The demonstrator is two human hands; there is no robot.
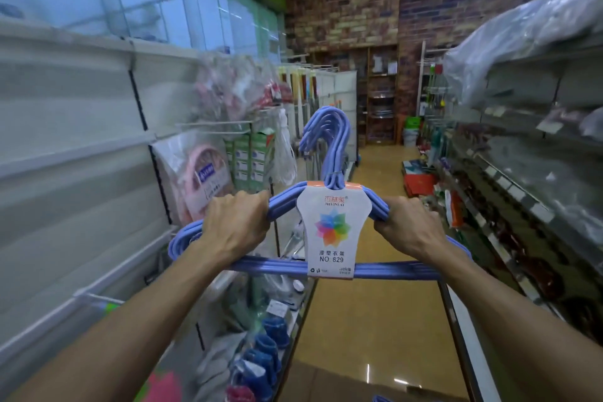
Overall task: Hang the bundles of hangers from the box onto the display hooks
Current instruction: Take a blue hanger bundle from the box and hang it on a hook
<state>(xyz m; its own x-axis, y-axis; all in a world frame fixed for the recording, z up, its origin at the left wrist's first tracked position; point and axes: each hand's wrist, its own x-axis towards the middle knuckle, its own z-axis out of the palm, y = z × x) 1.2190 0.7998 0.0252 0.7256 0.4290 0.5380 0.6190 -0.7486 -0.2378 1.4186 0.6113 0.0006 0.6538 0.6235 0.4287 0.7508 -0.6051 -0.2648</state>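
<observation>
A bundle of blue hangers [329,143] with a white paper label marked NO: 829 is held upright in front of me, hooks pointing up. My left hand [236,225] grips the bundle's left shoulder. My right hand [406,225] grips the right shoulder. A bare metal display hook [212,124] sticks out from the white panel wall on the left, above and left of the bundle. The box is not in view.
Bagged pink goods [199,173] and green boxes [251,157] hang or stand on the left shelving. Shelves with wrapped goods [522,147] line the right side. A tiled aisle floor [375,303] runs ahead to a brick wall. Blue items [261,356] sit low on the left.
</observation>
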